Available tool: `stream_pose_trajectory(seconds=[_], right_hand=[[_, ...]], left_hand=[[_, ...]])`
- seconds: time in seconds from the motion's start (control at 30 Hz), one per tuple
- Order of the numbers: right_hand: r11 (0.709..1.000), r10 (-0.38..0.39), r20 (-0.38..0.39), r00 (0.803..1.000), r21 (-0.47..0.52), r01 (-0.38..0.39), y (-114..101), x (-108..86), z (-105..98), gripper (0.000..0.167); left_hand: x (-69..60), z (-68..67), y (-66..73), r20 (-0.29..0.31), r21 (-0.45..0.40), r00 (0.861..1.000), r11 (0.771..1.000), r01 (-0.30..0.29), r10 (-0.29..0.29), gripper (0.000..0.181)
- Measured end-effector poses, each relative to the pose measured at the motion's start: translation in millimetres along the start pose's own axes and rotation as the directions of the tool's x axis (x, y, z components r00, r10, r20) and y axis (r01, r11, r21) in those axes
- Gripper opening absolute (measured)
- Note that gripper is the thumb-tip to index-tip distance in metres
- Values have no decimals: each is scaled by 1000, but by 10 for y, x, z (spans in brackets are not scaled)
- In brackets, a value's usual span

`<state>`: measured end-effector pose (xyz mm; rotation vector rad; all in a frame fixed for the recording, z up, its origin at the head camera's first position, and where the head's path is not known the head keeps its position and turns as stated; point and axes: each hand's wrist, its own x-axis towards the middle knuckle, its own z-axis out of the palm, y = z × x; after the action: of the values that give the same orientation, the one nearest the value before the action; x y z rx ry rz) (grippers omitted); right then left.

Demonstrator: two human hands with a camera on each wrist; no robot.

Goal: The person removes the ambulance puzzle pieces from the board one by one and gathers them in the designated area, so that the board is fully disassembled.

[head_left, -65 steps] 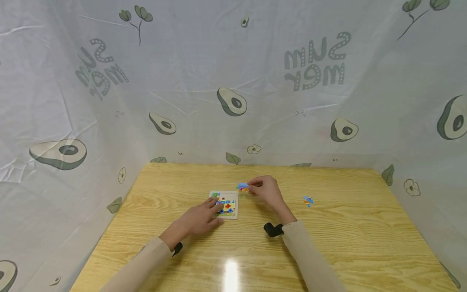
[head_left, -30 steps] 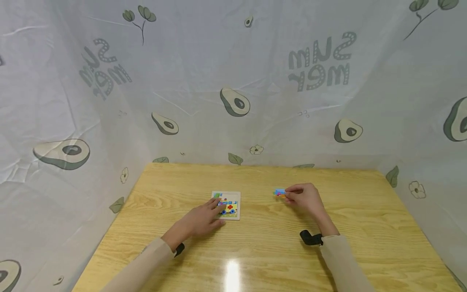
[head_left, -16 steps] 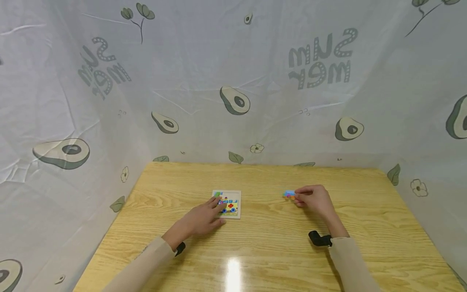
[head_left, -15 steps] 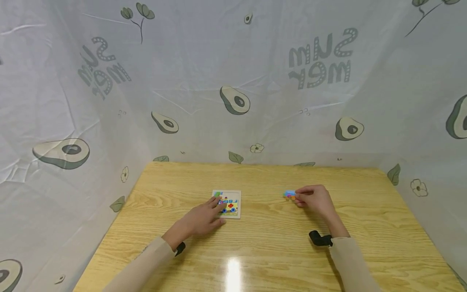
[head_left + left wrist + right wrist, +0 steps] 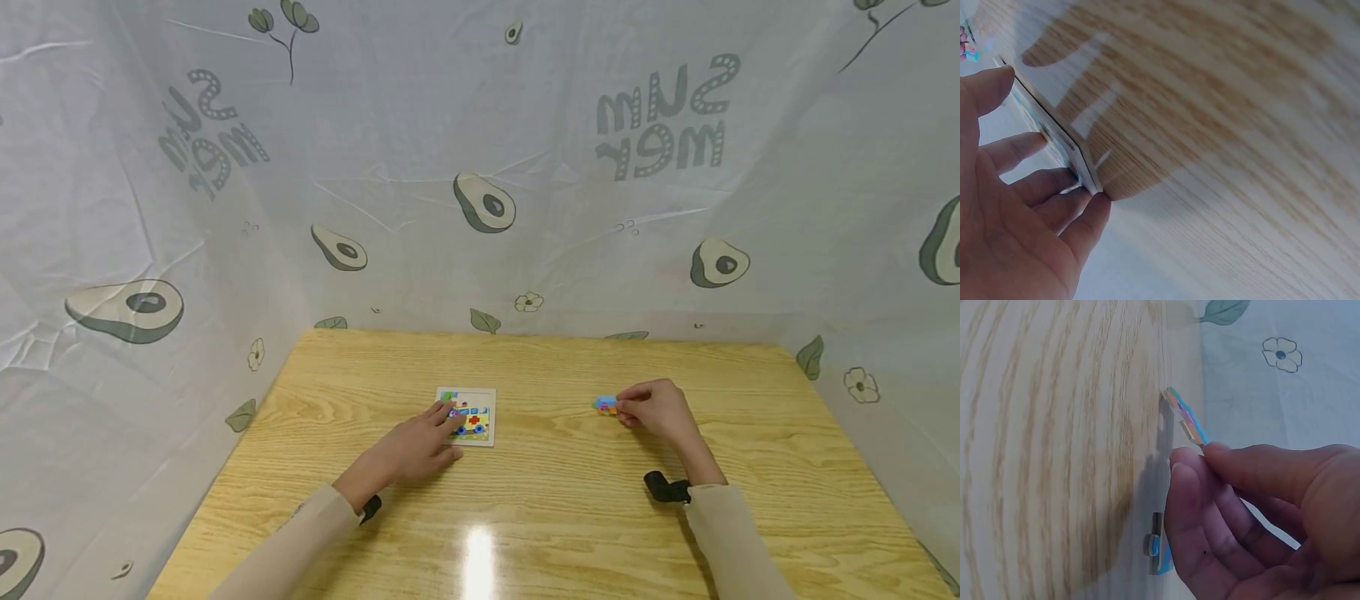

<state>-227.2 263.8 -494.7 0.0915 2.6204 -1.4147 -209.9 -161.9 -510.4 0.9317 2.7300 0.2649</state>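
Observation:
A square jigsaw board (image 5: 490,417) with a pale frame and an ambulance picture lies on the table. My left hand (image 5: 416,446) rests on its left side, fingers fairly straight. In the left wrist view several fingertips (image 5: 1102,199) touch the board (image 5: 1054,134) along its face and edge. Out to the right, my right hand (image 5: 660,410) pinches a blue, orange and pink puzzle piece (image 5: 606,405) between thumb and forefinger, tilted just above the table. A second puzzle piece (image 5: 1161,550) lies on the table under that hand in the right wrist view; the head view hides it.
The wooden table (image 5: 555,508) runs back to a white curtain (image 5: 420,275) printed with avocados, which also hangs at both sides. Black wrist straps with camera mounts (image 5: 663,487) sit at both cuffs. A light glare marks the table's front.
My right hand has moved right from beside the board, carrying the puzzle piece, and now covers the second piece seen earlier on the table. The left hand stays on the board.

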Motion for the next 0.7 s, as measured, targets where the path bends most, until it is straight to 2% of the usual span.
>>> stream_pose_trajectory(seconds=[0.57,0.7], right_hand=[[974,-17,19,1000,-226,20,-47,10,40,19],[972,-16,21,1000,-232,21,-59,4,46,19]], left_hand=[[-18,-8,6,8,-7,1000,1000,3,-3,63],[-10,-6,11,15,-11,1000,1000,7,-7,64]])
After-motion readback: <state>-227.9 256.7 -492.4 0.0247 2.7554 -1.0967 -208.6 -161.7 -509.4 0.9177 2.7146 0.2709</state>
